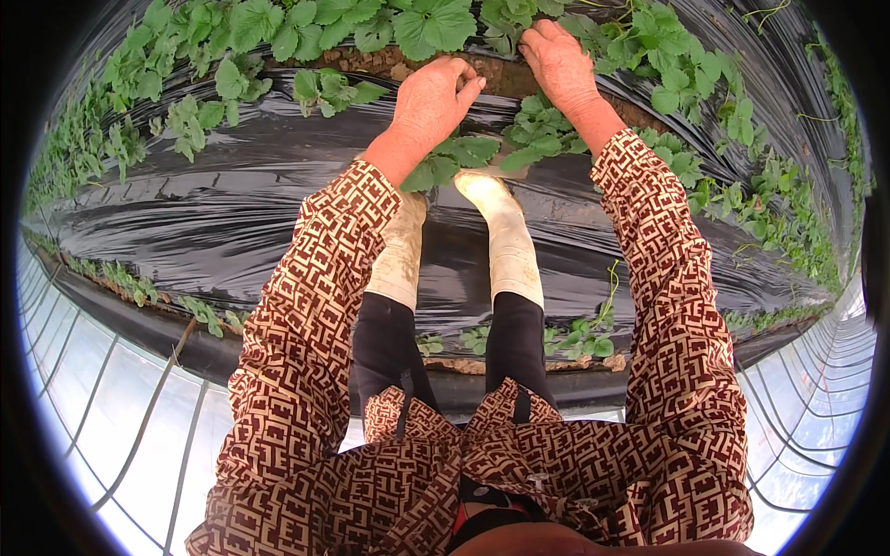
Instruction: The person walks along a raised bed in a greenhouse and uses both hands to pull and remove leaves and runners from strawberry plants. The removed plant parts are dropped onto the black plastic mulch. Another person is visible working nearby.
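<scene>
My left hand (pixel 438 97) hovers over a strip of bare soil (pixel 504 75), its fingers curled towards the thumb. Whether anything small is pinched there, I cannot tell. Farther forward, my right hand (pixel 558 66) reaches to the strawberry plants (pixel 434 28) of the far row, and its fingertips are partly lost against the leaves. What they touch is hidden. Below the right wrist grows a leafy strawberry plant (pixel 539 132). Another cluster of leaves (pixel 452 160) spreads under the left wrist.
Black plastic mulch film (pixel 278 163) covers the ground on both sides. My white boots (pixel 514 243) stand on it between plant rows. Smaller plants (pixel 584 340) grow along a near edge behind my legs. A translucent greenhouse wall (pixel 139 410) with curved ribs lies behind.
</scene>
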